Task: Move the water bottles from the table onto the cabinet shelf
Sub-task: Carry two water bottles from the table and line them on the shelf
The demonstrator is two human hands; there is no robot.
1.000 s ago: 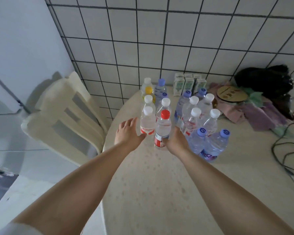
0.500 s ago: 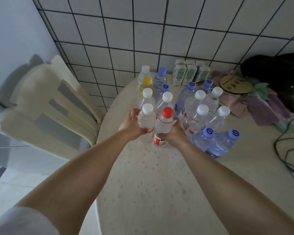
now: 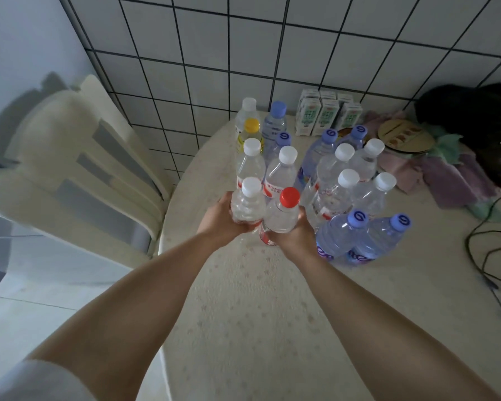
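Note:
Several clear water bottles stand grouped at the far side of a round cream table (image 3: 258, 314). My left hand (image 3: 220, 221) is wrapped around the nearest white-capped bottle (image 3: 248, 202). My right hand (image 3: 294, 237) grips the red-capped bottle (image 3: 282, 212) beside it. Both bottles are at the front of the group, tilted slightly toward me. Behind them stand more white-capped bottles (image 3: 282, 172), a yellow-capped one (image 3: 250, 131) and several blue-capped ones (image 3: 344, 235). No cabinet shelf is in view.
Small green-and-white drink cartons (image 3: 327, 114) line the tiled wall. Crumpled purple and green cloths (image 3: 446, 175), a round wooden lid (image 3: 402, 136) and a black bag (image 3: 475, 111) lie right. A black cable (image 3: 486, 256) loops at the right edge. Cream stacked chairs (image 3: 78, 169) stand left of the table.
Both hands have closed on the two front bottles, left on the white-capped and right on the red-capped, and the bottles have lifted and tipped toward me.

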